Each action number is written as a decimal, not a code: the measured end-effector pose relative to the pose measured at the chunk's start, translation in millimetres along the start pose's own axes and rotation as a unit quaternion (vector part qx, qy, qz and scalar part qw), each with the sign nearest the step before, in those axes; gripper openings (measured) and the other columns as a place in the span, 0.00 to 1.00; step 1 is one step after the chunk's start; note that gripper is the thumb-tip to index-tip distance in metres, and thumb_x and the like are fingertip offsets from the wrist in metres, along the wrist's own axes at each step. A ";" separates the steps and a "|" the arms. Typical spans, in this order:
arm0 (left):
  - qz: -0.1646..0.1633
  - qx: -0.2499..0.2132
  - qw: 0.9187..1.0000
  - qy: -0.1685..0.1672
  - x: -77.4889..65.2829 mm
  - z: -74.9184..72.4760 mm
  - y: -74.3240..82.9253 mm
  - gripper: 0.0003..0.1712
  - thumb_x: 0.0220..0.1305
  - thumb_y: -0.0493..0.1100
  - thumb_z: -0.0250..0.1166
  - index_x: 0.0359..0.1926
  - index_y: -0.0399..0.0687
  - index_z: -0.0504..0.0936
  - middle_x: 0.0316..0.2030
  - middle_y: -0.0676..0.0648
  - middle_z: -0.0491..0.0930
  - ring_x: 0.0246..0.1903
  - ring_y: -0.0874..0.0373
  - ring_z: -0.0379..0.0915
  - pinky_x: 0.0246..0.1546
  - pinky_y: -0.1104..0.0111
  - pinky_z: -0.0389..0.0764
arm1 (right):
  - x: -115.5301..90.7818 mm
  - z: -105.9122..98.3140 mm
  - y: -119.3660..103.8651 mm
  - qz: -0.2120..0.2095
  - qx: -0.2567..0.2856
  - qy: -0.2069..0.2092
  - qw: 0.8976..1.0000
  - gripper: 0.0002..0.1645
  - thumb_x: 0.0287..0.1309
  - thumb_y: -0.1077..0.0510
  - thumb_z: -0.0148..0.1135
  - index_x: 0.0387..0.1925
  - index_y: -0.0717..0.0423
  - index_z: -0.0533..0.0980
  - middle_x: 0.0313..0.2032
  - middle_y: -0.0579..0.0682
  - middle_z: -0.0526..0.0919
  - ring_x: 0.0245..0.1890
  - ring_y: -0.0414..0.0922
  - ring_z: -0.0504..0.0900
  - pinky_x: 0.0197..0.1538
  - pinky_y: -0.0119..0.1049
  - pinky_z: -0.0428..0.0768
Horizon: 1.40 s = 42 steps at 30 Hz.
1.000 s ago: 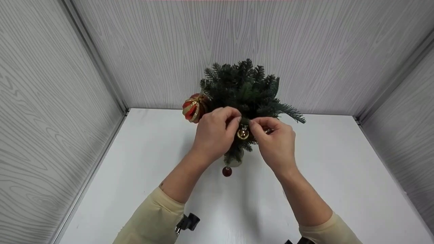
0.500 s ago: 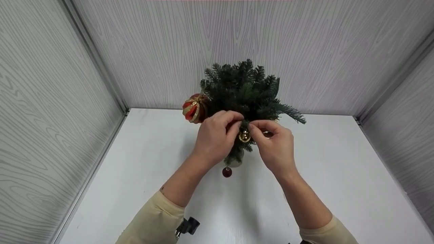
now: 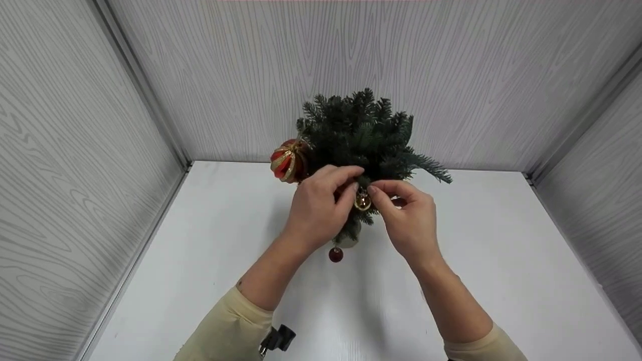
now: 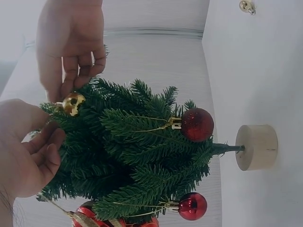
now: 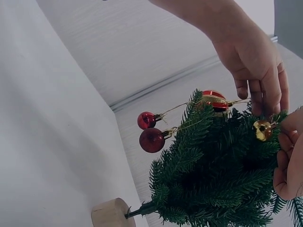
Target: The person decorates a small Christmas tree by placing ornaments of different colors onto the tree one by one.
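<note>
A small gold bauble (image 3: pixel 362 200) hangs at the front of a tabletop Christmas tree (image 3: pixel 358 130). My left hand (image 3: pixel 321 203) and right hand (image 3: pixel 409 215) meet just above it, one on either side, each with thumb and index finger pinched together. The bauble's thin hanging loop seems to be between the fingertips, though it is too small to see clearly. In the left wrist view the gold bauble (image 4: pixel 74 104) sits close to both hands' fingertips. From the right wrist view it (image 5: pixel 262 130) lies against the green needles.
A large red-and-gold striped ornament (image 3: pixel 289 160) hangs on the tree's left. A glittery red bauble (image 4: pixel 198 124) and a shiny red bauble (image 4: pixel 191 206) hang lower. The round wooden base (image 4: pixel 258 147) stands on the white table. Another gold bauble (image 4: pixel 246 6) lies on the table.
Both hands have lowered slightly toward me, and the fingertips have drawn a little closer together. The gold bauble has shifted slightly right and is partly covered by fingers.
</note>
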State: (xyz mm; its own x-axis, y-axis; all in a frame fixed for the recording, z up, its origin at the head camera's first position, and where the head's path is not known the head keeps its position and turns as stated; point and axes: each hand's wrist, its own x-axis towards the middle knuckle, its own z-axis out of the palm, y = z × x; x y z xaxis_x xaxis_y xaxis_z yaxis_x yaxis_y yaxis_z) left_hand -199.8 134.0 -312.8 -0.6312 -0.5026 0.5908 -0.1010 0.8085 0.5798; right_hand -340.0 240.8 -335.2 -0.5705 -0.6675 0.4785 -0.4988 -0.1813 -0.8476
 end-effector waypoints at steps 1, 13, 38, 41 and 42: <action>0.002 0.001 1.000 0.002 -0.2 0.2 0.3 0.14 0.77 0.39 0.64 0.58 0.45 0.88 0.48 0.47 0.86 0.44 0.56 0.82 0.43 0.63 0.84 | -0.6 -0.4 0.5 0.000 -0.001 0.000 1.000 0.04 0.68 0.62 0.71 0.39 0.58 0.89 0.37 0.48 0.89 0.36 0.43 0.84 0.41 0.33 0.80; 0.019 -0.003 1.000 0.000 -2.3 3.3 2.5 0.16 0.72 0.39 0.66 0.57 0.44 0.88 0.47 0.47 0.85 0.40 0.58 0.81 0.41 0.64 0.83 | -10.4 -10.4 8.5 0.022 -0.011 0.017 1.000 0.05 0.68 0.61 0.72 0.41 0.57 0.90 0.38 0.47 0.90 0.37 0.43 0.84 0.45 0.34 0.77; 0.019 0.016 0.998 0.051 -0.1 6.3 -1.5 0.11 0.69 0.45 0.73 0.49 0.47 0.92 0.42 0.48 0.85 0.44 0.54 0.83 0.43 0.59 0.84 | -90.4 -73.9 115.1 0.184 -0.091 0.107 0.973 0.09 0.71 0.56 0.70 0.45 0.56 0.89 0.40 0.51 0.89 0.39 0.41 0.82 0.42 0.27 0.77; 0.021 0.013 0.998 0.054 0.3 4.7 -1.9 0.11 0.69 0.45 0.73 0.49 0.46 0.92 0.42 0.48 0.85 0.44 0.54 0.83 0.44 0.58 0.84 | -97.3 -83.7 128.2 0.197 -0.100 0.110 0.969 0.10 0.71 0.55 0.70 0.46 0.56 0.89 0.40 0.51 0.88 0.37 0.44 0.84 0.39 0.26 0.78; 0.020 0.012 0.998 0.056 0.3 4.3 -2.2 0.11 0.69 0.45 0.73 0.49 0.46 0.92 0.42 0.48 0.85 0.44 0.54 0.83 0.44 0.58 0.84 | -99.0 -87.2 132.9 0.202 -0.106 0.109 0.968 0.10 0.71 0.54 0.71 0.46 0.56 0.89 0.40 0.50 0.89 0.36 0.44 0.84 0.39 0.26 0.79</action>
State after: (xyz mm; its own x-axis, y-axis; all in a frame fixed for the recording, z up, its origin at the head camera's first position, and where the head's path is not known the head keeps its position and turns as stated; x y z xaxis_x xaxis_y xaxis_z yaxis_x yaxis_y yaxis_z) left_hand -203.1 133.4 -316.3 -0.5461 -0.4988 0.6730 -0.0964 0.8355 0.5410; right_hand -406.7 345.7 -475.2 -0.8596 -0.4798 0.1755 -0.3162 0.2298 -0.9205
